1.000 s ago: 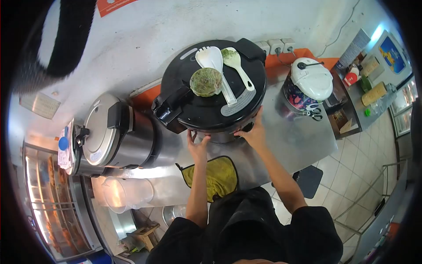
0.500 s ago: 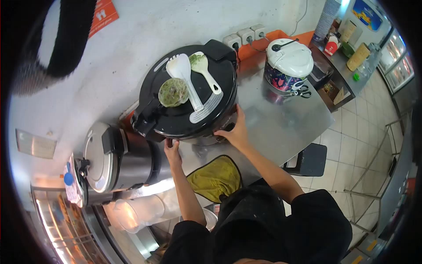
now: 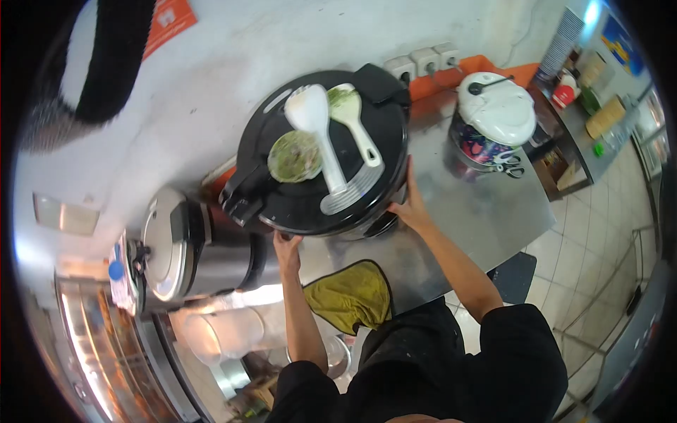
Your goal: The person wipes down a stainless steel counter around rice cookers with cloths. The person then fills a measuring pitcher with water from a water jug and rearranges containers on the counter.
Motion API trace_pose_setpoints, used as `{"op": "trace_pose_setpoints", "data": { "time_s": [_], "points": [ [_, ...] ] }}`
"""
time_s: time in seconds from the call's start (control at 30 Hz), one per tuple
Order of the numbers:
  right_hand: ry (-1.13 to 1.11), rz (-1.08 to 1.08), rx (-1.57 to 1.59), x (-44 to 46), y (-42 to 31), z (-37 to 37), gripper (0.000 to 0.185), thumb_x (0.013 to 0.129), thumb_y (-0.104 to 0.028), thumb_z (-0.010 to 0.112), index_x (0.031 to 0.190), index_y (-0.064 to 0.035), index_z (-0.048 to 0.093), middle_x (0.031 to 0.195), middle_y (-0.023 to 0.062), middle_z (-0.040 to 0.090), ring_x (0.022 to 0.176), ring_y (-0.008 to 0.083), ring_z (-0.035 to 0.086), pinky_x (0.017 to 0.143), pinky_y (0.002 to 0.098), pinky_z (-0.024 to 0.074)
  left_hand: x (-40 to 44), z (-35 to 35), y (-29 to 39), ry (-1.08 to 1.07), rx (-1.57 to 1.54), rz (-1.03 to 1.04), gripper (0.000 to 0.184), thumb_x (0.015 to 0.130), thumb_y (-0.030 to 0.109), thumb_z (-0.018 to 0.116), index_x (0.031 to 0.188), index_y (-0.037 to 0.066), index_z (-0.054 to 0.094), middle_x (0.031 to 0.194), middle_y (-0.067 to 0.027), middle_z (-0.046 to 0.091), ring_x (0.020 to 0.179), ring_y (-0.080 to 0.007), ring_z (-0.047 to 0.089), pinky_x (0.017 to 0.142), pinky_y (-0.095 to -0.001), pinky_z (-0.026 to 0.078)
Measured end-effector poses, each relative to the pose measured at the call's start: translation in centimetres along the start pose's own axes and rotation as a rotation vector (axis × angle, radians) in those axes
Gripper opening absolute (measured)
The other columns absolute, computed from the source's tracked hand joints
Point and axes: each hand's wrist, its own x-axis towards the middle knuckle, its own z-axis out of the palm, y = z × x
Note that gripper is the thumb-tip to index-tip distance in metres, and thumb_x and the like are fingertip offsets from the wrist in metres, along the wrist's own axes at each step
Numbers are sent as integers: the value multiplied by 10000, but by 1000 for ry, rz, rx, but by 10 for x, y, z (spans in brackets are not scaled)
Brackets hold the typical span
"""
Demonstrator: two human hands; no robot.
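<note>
While I look down from the head camera, my left hand (image 3: 287,255) and right hand (image 3: 415,213) hold the large cooker (image 3: 261,162) at its front, left and right of centre, the left with its fingertips under the rim, the right with thumb and forefinger spread along the side. The view is slightly blurred, so I read motion in the cooker or in my camera; I cannot tell whether its base is off the surface (image 3: 486,211). On its black lid lie a white server (image 3: 330,158), a pale rice paddle (image 3: 361,137) and a round container (image 3: 295,156) of something green, all seemingly loose, so I judge that a level hold matters. In front of the cooker is a yellow-green cloth (image 3: 349,296); to its left stands a steel cooker (image 3: 218,247); to its right, a white-lidded pot (image 3: 496,116) with scissors (image 3: 509,168) beside it. Behind it, sockets (image 3: 425,60) line the wall.
</note>
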Motion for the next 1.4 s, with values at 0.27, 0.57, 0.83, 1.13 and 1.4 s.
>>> {"op": "trace_pose_setpoints", "data": {
  "time_s": [0.27, 0.57, 0.83, 1.13, 1.4],
  "points": [
    [37, 140, -79, -33, 21, -4, 1081, 800, -400, 800, 1526, 71, 152, 1590, 237, 196, 1464, 330, 205, 1190, 417, 179, 33, -5, -25, 30, 275, -171, 854, 643, 231, 920, 1264, -164, 487, 1121, -225, 673, 1029, -218, 646, 901, -343, 513],
    [-408, -35, -569, -191, 38, 101, 869, 994, -484, 488, 1532, 71, 91, 1589, 315, 57, 1494, 415, 66, 1207, 486, 84, -27, 12, 8, 101, 379, 41, 953, 817, 572, 709, 1462, -37, 362, 1514, -231, 376, 1411, -356, 349, 1161, -422, 282],
    [-1215, -115, -1184, -275, -29, 222, 758, 941, -586, 461, 1556, -188, 268, 1615, 226, 118, 1474, 482, 66, 1100, 726, 62, -325, -114, -24, 637, 172, -166, 509, 998, 380, 545, 1376, 42, 511, 1272, -153, 604, 1168, -245, 581, 992, -360, 453],
    [-808, -363, -1165, -200, 80, 362, 618, 978, -483, 444, 1508, -171, 376, 1601, 155, 241, 1453, 413, 230, 1129, 659, 163, -443, -175, -17, 1009, 297, -344, 427, 1025, 351, 492, 1272, 14, 583, 1116, -140, 660, 1024, -218, 626, 905, -335, 470],
    [-615, -87, -1432, -225, 17, 135, 580, 986, -514, 440, 1481, -212, 425, 1586, 143, 287, 1432, 418, 259, 1122, 641, 175, -610, -170, -116, 525, 596, -1175, 628, 993, 541, 418, 1098, -25, 667, 1139, -269, 657, 1106, -408, 614, 943, -476, 463]
  ]
}}
